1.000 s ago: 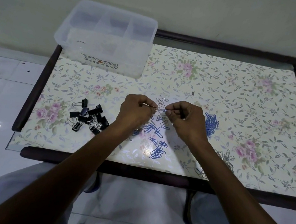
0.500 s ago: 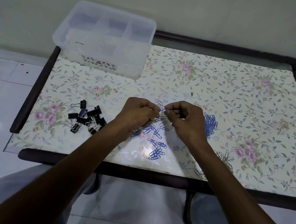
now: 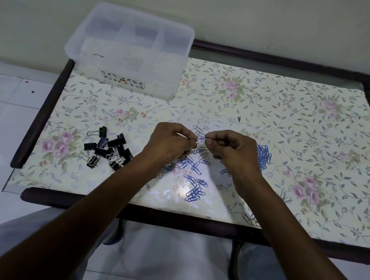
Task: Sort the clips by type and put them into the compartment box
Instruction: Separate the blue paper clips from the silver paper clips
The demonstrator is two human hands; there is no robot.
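silver paper clips partly hidden behind right forearm, box contents unclear through cloudy plastic

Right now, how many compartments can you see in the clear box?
3, along the back of the compartment box: left compartment, middle compartment, right compartment. The front part is blurred through the translucent wall; more may be hidden there.

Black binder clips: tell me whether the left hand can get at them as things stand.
Probably yes. The black binder clips lie in the open just left of the left hand with nothing between, though its fingers now pinch a paper clip it would have to drop.
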